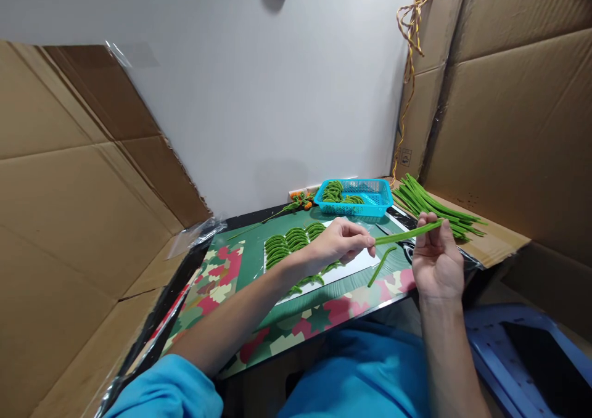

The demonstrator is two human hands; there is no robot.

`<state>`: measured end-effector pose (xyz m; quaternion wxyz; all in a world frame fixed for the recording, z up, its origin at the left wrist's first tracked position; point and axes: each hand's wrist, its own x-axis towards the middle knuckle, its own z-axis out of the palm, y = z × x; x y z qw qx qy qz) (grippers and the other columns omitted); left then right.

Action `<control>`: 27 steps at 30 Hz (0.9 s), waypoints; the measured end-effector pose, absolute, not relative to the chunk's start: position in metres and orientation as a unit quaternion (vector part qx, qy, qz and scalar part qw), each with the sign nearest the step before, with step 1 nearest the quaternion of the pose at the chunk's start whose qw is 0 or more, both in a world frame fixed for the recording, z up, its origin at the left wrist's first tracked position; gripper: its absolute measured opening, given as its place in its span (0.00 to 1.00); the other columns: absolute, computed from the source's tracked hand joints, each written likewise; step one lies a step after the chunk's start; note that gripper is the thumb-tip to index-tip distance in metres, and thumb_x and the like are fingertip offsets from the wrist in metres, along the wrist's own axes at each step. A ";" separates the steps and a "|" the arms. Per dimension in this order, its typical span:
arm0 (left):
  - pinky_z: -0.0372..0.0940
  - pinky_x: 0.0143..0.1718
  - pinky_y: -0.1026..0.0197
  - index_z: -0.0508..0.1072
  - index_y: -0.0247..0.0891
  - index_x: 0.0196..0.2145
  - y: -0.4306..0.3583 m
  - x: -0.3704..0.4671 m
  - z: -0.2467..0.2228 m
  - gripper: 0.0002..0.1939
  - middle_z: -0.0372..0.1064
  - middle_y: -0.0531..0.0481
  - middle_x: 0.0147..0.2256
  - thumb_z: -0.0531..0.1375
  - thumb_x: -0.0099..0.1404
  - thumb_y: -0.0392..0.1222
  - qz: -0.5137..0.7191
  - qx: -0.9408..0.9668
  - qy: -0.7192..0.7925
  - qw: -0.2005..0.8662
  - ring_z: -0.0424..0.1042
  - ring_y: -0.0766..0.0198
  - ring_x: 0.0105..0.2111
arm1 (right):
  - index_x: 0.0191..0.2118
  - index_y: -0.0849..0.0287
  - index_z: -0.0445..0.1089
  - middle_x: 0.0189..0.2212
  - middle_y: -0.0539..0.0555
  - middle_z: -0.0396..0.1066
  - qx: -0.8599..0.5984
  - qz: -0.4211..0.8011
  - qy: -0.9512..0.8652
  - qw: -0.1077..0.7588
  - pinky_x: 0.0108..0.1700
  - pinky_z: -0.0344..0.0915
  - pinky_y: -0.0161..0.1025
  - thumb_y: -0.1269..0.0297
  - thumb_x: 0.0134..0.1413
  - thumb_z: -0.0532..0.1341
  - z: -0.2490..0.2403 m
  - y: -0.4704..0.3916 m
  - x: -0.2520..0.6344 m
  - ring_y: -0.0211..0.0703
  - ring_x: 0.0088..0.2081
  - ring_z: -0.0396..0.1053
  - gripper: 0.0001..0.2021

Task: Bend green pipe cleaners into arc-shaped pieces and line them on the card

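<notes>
Between my two hands a length of green pipe cleaner (400, 235) is stretched; it looks thick, and I cannot tell if it is more than one stem. My left hand (343, 240) pinches its left end above a white sheet (354, 271). At the other end, the fingertips of my right hand (437, 261) grip it, palm turned up. Just below lies a short bent green stem (381, 267). Rows of curved green pieces (296, 238) cover the sheet, partly hidden by my left arm. Scissors (407, 249) lie partly behind my right hand.
A blue basket (377, 209) with curled green pieces stands at the back. Right of it, a bundle of long green stems (432, 205) lies on cardboard. An orange-and-green flower stem (296, 205) rests at the back left. Cardboard walls (518, 122) flank the table.
</notes>
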<state>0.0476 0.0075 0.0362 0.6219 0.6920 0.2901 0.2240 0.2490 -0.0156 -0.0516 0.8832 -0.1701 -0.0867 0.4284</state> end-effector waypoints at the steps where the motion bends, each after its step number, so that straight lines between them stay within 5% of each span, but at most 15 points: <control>1: 0.46 0.19 0.67 0.80 0.33 0.29 0.008 0.048 0.037 0.18 0.56 0.60 0.16 0.71 0.62 0.53 0.224 0.693 0.290 0.620 0.52 0.74 0.15 | 0.38 0.63 0.80 0.39 0.52 0.83 -0.169 0.424 -0.091 0.885 0.53 0.79 0.30 0.62 0.52 0.78 -0.052 -0.015 0.249 0.36 0.44 0.82 0.13; 12: 0.46 0.20 0.66 0.80 0.32 0.29 0.008 0.048 0.037 0.19 0.56 0.60 0.16 0.70 0.63 0.53 0.235 0.709 0.293 0.597 0.51 0.74 0.15 | 0.34 0.62 0.79 0.36 0.51 0.83 -0.156 0.386 -0.076 0.906 0.50 0.80 0.29 0.67 0.45 0.80 -0.048 -0.015 0.247 0.38 0.43 0.83 0.13; 27: 0.41 0.19 0.65 0.80 0.33 0.30 0.010 0.048 0.036 0.19 0.54 0.60 0.16 0.71 0.62 0.55 0.248 0.696 0.296 0.606 0.49 0.75 0.15 | 0.43 0.59 0.80 0.41 0.51 0.84 -0.188 0.365 -0.155 0.899 0.53 0.79 0.37 0.58 0.54 0.76 -0.038 -0.021 0.237 0.38 0.42 0.83 0.14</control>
